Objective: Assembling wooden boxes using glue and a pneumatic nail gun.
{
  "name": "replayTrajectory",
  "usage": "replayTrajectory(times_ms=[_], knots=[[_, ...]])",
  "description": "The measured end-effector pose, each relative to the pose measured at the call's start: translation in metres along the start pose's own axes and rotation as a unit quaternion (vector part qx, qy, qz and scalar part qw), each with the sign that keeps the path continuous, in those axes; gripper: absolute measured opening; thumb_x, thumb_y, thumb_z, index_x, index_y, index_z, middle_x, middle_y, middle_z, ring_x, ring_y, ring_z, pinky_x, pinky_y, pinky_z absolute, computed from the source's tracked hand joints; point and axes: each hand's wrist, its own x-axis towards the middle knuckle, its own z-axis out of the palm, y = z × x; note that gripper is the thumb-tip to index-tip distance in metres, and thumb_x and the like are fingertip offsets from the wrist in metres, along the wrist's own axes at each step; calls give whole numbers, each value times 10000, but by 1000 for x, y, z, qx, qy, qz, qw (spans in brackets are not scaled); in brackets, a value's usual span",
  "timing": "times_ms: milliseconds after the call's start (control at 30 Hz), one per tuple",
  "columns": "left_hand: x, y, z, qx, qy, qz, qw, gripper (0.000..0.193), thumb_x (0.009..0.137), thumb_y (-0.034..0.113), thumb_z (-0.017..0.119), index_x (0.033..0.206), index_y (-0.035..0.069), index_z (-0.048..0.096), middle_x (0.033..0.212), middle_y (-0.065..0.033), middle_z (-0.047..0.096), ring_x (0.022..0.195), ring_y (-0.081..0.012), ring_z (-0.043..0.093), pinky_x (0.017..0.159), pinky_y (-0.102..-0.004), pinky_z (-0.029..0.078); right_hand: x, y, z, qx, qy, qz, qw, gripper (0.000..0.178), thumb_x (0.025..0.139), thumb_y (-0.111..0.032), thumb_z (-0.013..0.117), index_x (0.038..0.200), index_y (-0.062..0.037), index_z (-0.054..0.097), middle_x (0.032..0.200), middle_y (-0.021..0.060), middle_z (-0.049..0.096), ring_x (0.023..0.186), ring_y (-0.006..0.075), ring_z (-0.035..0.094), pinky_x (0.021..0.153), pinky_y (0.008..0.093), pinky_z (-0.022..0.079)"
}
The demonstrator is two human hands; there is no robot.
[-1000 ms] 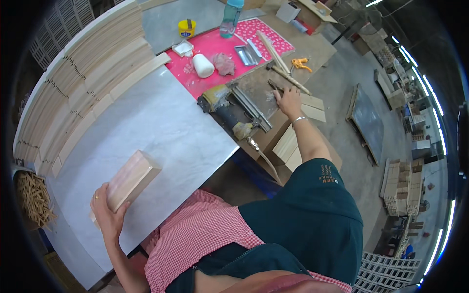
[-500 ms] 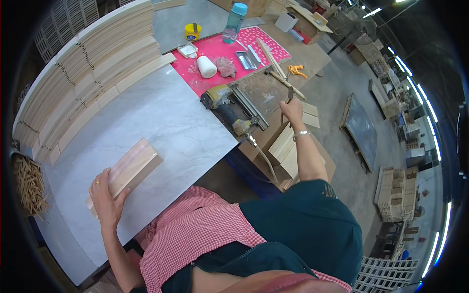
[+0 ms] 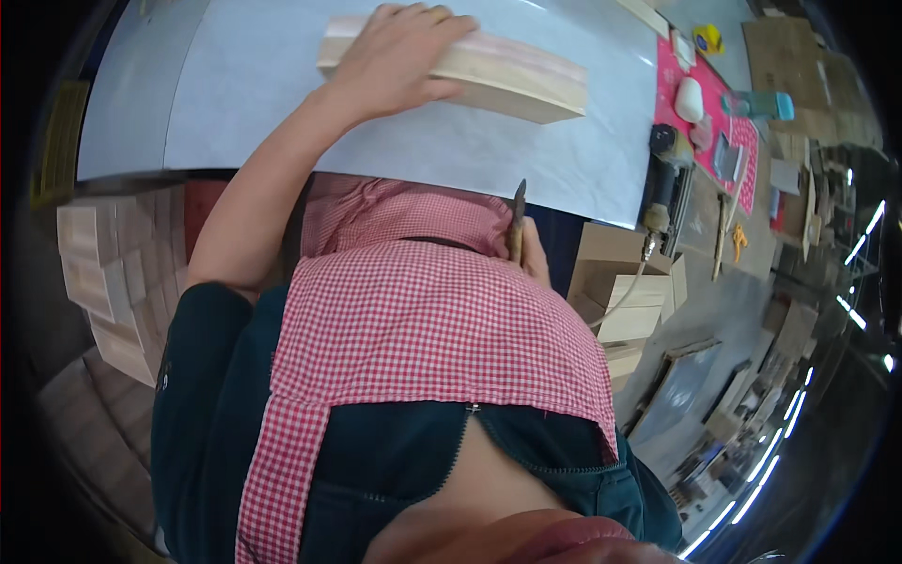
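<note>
At the frame's upper centre, the left hand (image 3: 393, 58) clasped a pale rectangular wooden block (image 3: 517, 77), fingers over its top, thumb against its near side, on a white marbled tabletop (image 3: 254, 94). Near the centre, the right hand (image 3: 535, 252), partly hidden, gripped a slim, dark-tipped brown tool (image 3: 517, 224).

Left forearm (image 3: 268, 197): bare, extended forward and inward from the elbow. Left hand (image 3: 395, 61): back uppermost, fingers bent over forward, thumb apart and directed rightward. Right hand (image 3: 535, 252): close before the torso, mostly hidden, grip closed; right forearm concealed.
</note>
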Motion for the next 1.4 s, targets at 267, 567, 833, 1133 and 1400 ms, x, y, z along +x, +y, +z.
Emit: replayTrajectory(times_ms=[267, 567, 833, 1133, 1400], knots=[[8, 11, -14, -182, -4, -11, 983, 594, 818, 445, 753, 1226, 45, 589, 1129, -132, 628, 1085, -276, 591, 991, -398, 398, 50, -111, -33, -437, -82, -130, 886, 476, 866, -41, 585, 1340, -26, 544, 1002, 124, 575, 857, 245, 554, 782, 337, 466], [15, 13, -18, -220, -37, -50, 974, 578, 814, 494, 737, 1178, 57, 640, 1056, -109, 660, 1031, -264, 618, 973, -393, 402, 92, -172, -22, -618, -69, -278, 732, 346, 835, -72, 613, 1153, 61, 583, 909, 173, 590, 780, 312, 586, 772, 386, 501], [13, 15, -18, -244, -31, -68, 967, 570, 808, 490, 745, 1161, 54, 644, 1052, -108, 662, 1022, -262, 617, 971, -392, 402, 98, -186, -16, -648, -88, -222, 723, 264, 857, -95, 603, 1063, 69, 604, 844, 167, 616, 717, 313, 617, 720, 393, 521], [11, 13, -10, -218, 30, -31, 975, 537, 803, 459, 764, 1135, 55, 644, 1040, -105, 665, 1028, -256, 613, 975, -393, 398, 100, -201, -14, -683, -139, -165, 698, 207, 917, -88, 601, 1094, 19, 589, 905, 142, 637, 708, 260, 601, 648, 372, 475], [14, 15, -16, -277, -45, -66, 958, 519, 799, 456, 773, 1109, 60, 646, 1041, -105, 666, 1031, -250, 612, 980, -391, 394, 97, -203, 4, -730, -120, -98, 666, 217, 930, -85, 579, 1120, 19, 568, 912, 147, 637, 751, 284, 618, 687, 403, 481]])
